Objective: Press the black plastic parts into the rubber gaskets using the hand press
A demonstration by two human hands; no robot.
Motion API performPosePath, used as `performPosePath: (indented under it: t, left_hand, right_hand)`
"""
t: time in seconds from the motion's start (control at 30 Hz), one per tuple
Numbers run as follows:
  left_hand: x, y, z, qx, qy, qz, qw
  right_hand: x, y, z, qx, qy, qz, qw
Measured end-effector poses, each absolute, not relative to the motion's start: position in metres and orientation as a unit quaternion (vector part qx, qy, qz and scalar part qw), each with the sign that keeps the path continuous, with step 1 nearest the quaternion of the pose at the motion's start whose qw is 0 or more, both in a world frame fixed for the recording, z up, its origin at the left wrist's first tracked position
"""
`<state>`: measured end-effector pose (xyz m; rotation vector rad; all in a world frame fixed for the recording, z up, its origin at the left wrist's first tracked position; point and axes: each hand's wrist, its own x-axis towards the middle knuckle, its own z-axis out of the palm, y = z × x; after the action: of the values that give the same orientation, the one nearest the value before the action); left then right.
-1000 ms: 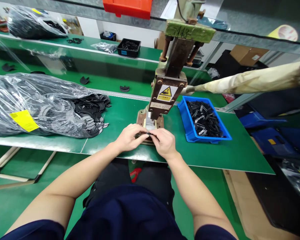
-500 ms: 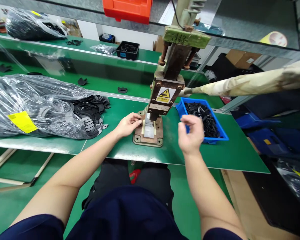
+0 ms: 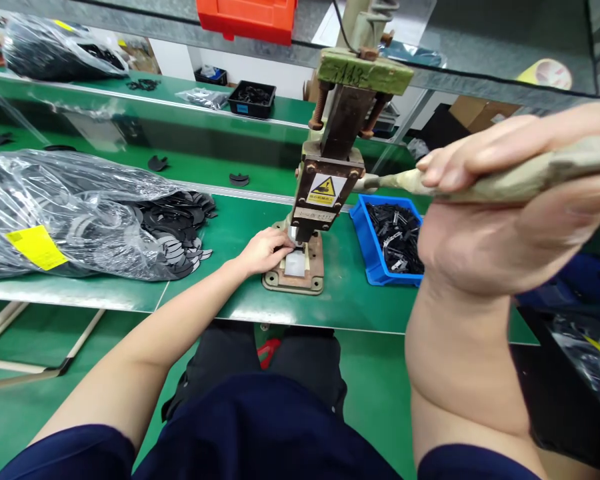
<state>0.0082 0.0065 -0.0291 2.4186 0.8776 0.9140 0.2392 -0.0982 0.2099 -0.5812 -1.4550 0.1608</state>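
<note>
A hand press (image 3: 325, 190) with a warning label stands upright on the green bench. My left hand (image 3: 267, 251) reaches in from the left to the press base (image 3: 306, 285), fingertips closed under the ram. A small black part (image 3: 299, 249) shows at those fingertips, mostly hidden by them. Just in front of it lies a pale metal plate (image 3: 295, 265) on the base. On the right, my right hand (image 3: 485, 227) is raised and closed around the press's wrapped lever handle (image 3: 525, 170), its fingers over the top.
A blue bin (image 3: 375, 272) of black clips stands right of the press, partly behind my right hand. At left lies a clear plastic bag (image 3: 95, 220) spilling black curved pieces. Behind are a black tray (image 3: 253, 110) and a red-orange bin (image 3: 247, 20) overhead.
My right hand has moved up and right from above the blue bin and taken hold of the lever. My left hand has shifted slightly right, its fingertips now under the ram.
</note>
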Motion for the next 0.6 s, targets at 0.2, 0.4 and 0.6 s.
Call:
performPosePath:
  t: [0.2,0.4,0.6]
  left_hand:
    - [0.01,0.007,-0.032,0.868,0.304,0.34,0.197]
    - [0.011,0.004,-0.032,0.862,0.311,0.352,0.192]
    - [-0.017,-0.003,-0.026,0.863,0.332,0.346,0.161]
  right_hand:
    - [0.243,-0.123,0.149,-0.239,-0.688,0.022,0.684]
    - [0.252,-0.153,0.089,-0.302,-0.723,0.001,0.621]
    - [0.246,-0.139,0.065,-0.288,-0.674,-0.053,0.679]
